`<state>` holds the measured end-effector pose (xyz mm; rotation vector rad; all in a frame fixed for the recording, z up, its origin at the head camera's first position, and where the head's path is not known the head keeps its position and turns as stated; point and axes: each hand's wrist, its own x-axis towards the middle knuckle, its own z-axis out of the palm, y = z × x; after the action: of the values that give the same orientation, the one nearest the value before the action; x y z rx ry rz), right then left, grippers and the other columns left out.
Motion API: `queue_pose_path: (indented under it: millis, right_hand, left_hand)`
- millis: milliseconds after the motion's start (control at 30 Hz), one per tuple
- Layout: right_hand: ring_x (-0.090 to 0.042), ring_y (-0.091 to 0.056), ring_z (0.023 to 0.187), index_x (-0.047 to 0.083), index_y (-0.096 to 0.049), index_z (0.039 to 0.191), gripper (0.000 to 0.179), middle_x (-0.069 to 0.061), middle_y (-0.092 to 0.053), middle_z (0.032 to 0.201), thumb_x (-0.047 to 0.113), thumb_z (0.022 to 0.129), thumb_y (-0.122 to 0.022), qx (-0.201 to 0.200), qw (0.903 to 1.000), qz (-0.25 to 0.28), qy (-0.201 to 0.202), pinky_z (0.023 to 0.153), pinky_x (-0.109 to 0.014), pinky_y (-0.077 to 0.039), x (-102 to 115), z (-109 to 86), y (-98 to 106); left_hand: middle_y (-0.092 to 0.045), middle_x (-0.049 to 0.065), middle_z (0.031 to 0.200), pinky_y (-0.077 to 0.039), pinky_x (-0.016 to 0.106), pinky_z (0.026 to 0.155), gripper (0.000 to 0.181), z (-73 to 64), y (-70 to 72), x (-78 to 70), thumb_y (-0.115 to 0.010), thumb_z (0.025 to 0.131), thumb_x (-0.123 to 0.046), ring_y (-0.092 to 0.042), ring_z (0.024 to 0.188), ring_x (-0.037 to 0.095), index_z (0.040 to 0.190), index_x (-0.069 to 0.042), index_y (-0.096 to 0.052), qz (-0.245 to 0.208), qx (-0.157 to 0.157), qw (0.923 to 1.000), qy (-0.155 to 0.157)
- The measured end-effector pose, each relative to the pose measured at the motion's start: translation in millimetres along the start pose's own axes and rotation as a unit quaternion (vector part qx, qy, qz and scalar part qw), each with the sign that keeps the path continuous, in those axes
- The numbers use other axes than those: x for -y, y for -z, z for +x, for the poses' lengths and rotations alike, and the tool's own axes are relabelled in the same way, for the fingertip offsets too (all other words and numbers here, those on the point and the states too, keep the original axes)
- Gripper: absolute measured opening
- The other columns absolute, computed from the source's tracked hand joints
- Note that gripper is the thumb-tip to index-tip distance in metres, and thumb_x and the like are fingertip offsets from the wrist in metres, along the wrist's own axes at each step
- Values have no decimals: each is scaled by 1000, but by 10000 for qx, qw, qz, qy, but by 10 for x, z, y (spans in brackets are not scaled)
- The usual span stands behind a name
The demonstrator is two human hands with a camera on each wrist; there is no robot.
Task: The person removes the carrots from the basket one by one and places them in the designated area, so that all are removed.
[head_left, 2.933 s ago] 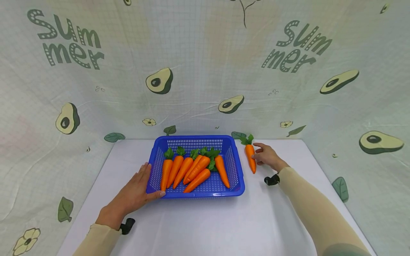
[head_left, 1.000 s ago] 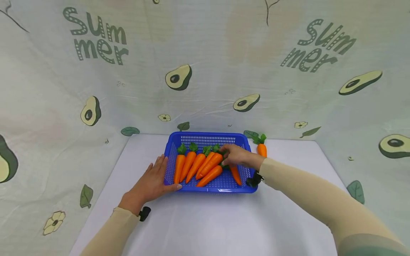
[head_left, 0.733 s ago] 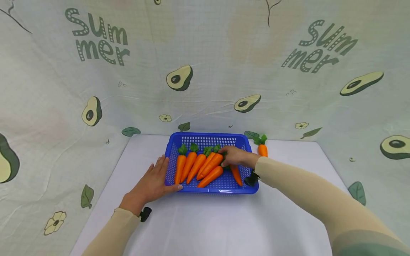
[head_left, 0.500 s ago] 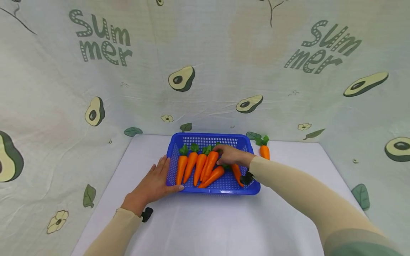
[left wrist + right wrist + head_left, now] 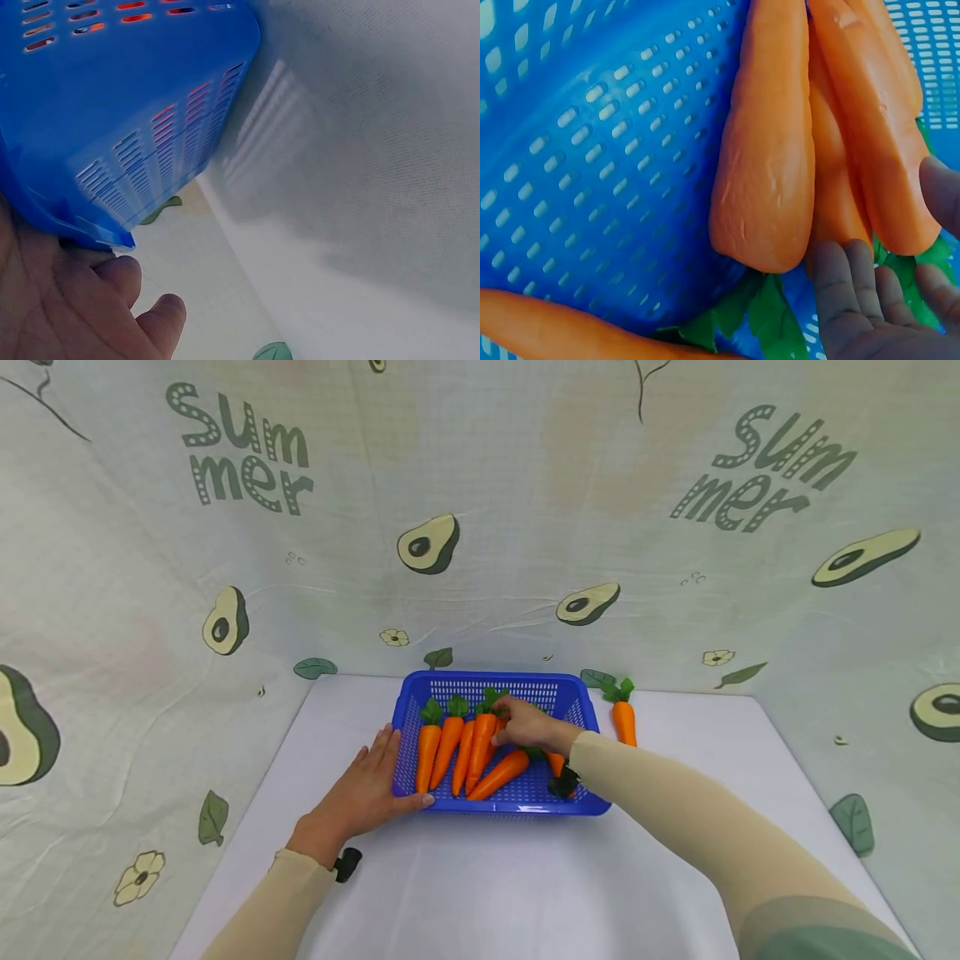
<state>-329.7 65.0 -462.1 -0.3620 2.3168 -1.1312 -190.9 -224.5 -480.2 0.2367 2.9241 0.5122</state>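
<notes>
Several orange carrots with green leafy tops lie in a blue plastic basket [image 5: 517, 807]. My left hand [image 5: 367, 785] rests flat against the basket's left side, its thumb over the front rim; the left wrist view shows the palm at the basket's edge. My right hand [image 5: 528, 727] reaches into the basket, its fingertips beside the upper end of a carrot [image 5: 480, 747] that lies on top of others. In the right wrist view the fingers [image 5: 836, 281] are fairly straight and loose around that carrot's thick end. The right wrist and its camera partly hide another carrot [image 5: 555, 763].
Outside the basket, one more carrot [image 5: 623, 723] lies on the white table [image 5: 487, 885] to the right, partly behind the right forearm. A printed cloth [image 5: 495, 493] hangs behind and at both sides.
My right hand has gone from the carrot on the table into the basket. The top carrot has turned steeper and shifted left beside that hand. My left hand keeps its place on the basket.
</notes>
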Motion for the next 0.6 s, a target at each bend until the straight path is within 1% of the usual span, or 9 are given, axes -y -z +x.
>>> queue_pose_path:
  millis: [133,233,367,433,500,600]
  right_hand:
    - [-32,-66,115,-1,-45,150,69,-27,-59,143,6,91,-80,-177,9996,88,-176,88,-39,-61,-33,22,-37]
    - [-30,-67,109,-2,-45,149,70,-27,-60,141,6,90,-82,-149,9994,216,-209,87,-39,-60,-53,41,-62]
    - [-32,-66,117,-1,-41,152,74,-27,-58,144,7,91,-82,19,9991,400,-110,94,-43,-60,-47,62,-99]
    - [-32,-66,120,1,-39,154,77,-25,-58,146,11,92,-82,111,9991,396,-63,99,-44,-58,-40,84,-128]
    - [-32,-66,121,3,-37,157,81,-24,-59,146,16,92,-84,142,9993,345,11,102,-46,-57,-31,109,-161]
    - [-30,-65,120,6,-35,161,87,-21,-60,145,22,91,-85,112,9998,99,110,105,-45,-56,-11,146,-206]
  left_hand:
    - [-5,21,177,-16,58,131,133,-5,2,-5,-65,83,-84,-17,162,45,168,0,-8,-17,-2,10000,18]
    - [-5,21,177,-15,57,131,132,-6,4,-7,-64,83,-84,-16,162,43,168,0,-8,-23,5,10000,1]
    - [-5,20,177,-15,56,132,133,-6,6,-1,-62,82,-86,-16,163,41,169,0,-8,-22,9,10000,-20]
    - [-4,20,178,-15,57,132,133,-7,3,2,-62,82,-87,-16,163,42,169,0,-8,-40,10,10000,-24]
    - [-4,20,178,-15,57,132,133,-8,-1,4,-62,83,-86,-16,163,42,169,-1,-8,-60,15,10000,-21]
    - [-4,19,178,-14,56,132,132,-4,-9,10,-63,83,-85,-16,163,41,169,-1,-8,-86,15,10000,-34]
